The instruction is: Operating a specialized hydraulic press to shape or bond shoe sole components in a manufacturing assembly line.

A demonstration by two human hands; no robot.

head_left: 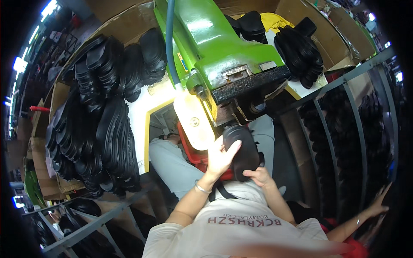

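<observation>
A black shoe sole (246,155) is held in front of my body, its far end up against the metal working head (234,114) of a green machine (232,43). My left hand (222,158) grips the sole's left side near the far end, thumb laid across its face. With the thumb on top, my right hand (260,175) holds the near right end. The fingers of both hands are partly hidden behind the sole. Whether the sole's far tip touches the machine is hard to make out.
Stacks of black soles (114,142) fill the left side, with another pile (299,56) at the back right. Cardboard (292,17) walls the back. Metal racks (350,116) of dark items stand at right and lower left. Another person's arm (359,219) reaches out at lower right.
</observation>
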